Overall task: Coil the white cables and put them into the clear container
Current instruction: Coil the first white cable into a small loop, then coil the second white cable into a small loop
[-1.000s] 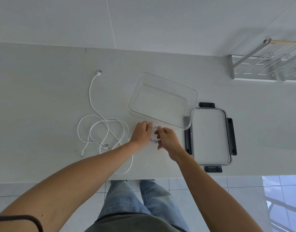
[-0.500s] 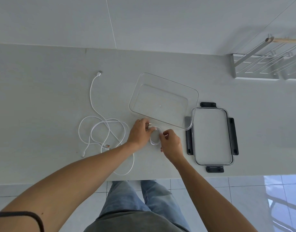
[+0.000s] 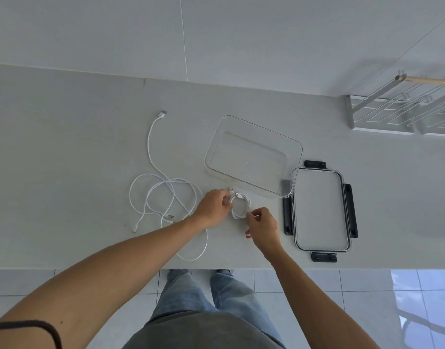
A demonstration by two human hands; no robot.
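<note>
Head view: the left hand (image 3: 212, 209) pinches the coiled cable (image 3: 240, 206) near its plugs; the right hand (image 3: 263, 226) pinches its lower loop. It sits on the worktop (image 3: 65, 147), just beside the clear container (image 3: 253, 156). Maintain both grips so the loops stay together, then lift into the container.

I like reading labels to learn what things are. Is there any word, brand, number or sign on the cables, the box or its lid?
No readable text anywhere in this view.
Clear container: no label visible.
Lid: no markings visible.
Coiled cable and loose cables: plugs too small to show any print.
</note>
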